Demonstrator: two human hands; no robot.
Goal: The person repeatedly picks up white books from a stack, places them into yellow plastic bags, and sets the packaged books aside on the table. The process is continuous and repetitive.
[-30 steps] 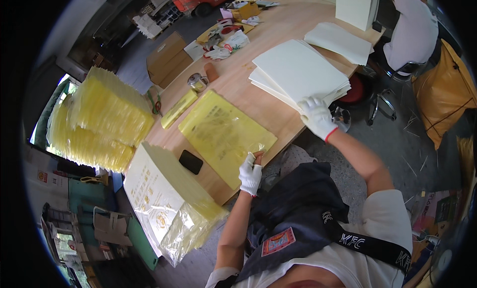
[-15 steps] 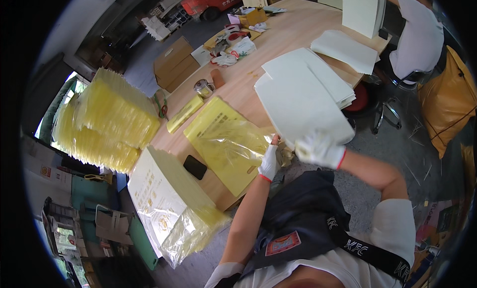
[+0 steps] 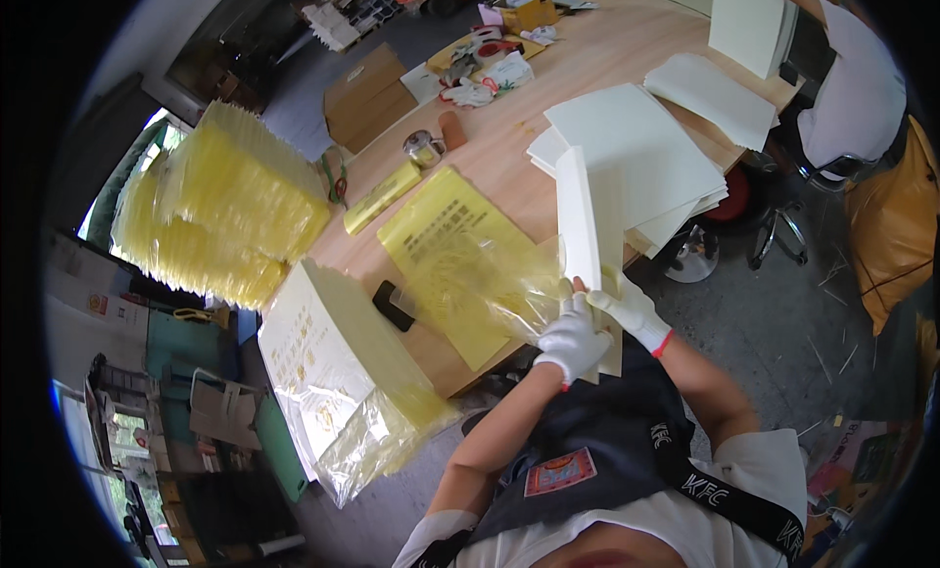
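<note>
A white folded card (image 3: 578, 211) stands nearly on edge in front of me, held between my gloved hands. My left hand (image 3: 570, 345) is closed at its near left side, with the rim of a clear plastic bag (image 3: 490, 284) at its fingers. My right hand (image 3: 632, 311) grips the card from the right, thumb toward me. The bag spreads leftward, limp and flat, over a yellow printed sheet (image 3: 446, 215) and part of a black phone (image 3: 393, 307). To the right of the card lies a loose stack of white card sheets (image 3: 641, 152).
At left rise a tall pile of yellow plastic-wrapped packs (image 3: 235, 196) and a stack of white wrapped folders (image 3: 323, 362). Farther back are a metal mug (image 3: 423, 149), green-handled scissors (image 3: 336, 179) and a cardboard box (image 3: 367, 98). A co-worker (image 3: 857, 88) sits at the far right.
My right hand has come from the white stack to my left hand, bringing a white card that now stands upright. The bag has shifted partly over the phone. The whole view has tilted slightly.
</note>
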